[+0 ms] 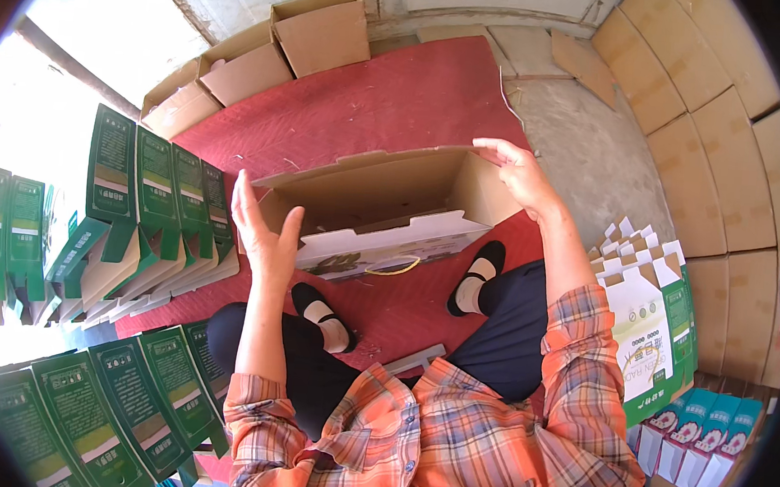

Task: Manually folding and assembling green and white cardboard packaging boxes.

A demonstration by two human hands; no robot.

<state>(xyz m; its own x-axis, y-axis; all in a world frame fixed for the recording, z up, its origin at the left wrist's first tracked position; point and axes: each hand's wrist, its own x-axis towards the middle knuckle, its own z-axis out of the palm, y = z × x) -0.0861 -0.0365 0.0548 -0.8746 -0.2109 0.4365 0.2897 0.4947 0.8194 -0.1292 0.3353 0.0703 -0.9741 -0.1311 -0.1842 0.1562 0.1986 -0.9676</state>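
An open-topped carton (366, 198) with a plain brown inside and a white printed near side stands on the red mat between my feet. A yellow cord handle (394, 267) curves from its near side, and low notched flaps line its upper edges. My left hand (267, 235) is at the carton's left end, fingers stretched and thumb apart; whether it touches the cardboard I cannot tell. At the far right corner my right hand (519, 175) reaches over the rim with extended fingers. It appears to rest against that end, gripping nothing that I can see.
Green folded-up cartons (110, 179) stand in rows to my left, with more green boxes (108, 396) nearer me. White and green cartons (647, 325) and teal boxes (702, 437) are at right. Brown boxes (323, 35) line the mat's far edge; stacked brown cartons (730, 168) form a wall.
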